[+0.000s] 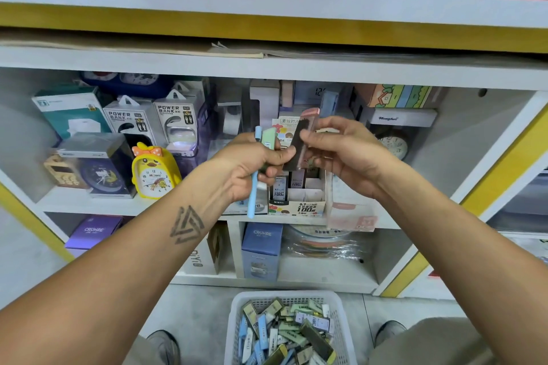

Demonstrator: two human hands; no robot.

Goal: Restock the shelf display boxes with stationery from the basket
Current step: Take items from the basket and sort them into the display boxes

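My left hand (252, 166) grips a bundle of slim lead cases, among them a light blue one (254, 187) and a pale green one (269, 139). My right hand (341, 151) pinches a dark case with a pink end (301, 142), touching the left hand's bundle. Both hands are raised in front of the middle shelf. Just below them stands the display box (299, 201) printed "100", with a few cases and open slots inside. On the floor between my feet sits the white basket (284, 296), filled with several more cases.
A yellow duck alarm clock (154, 172), power bank boxes (130, 118) and a clock box (98, 166) stand at the left of the shelf. A pink box (353, 216) sits right of the display box. Blue CRUHRE boxes (261, 249) fill the lower shelf.
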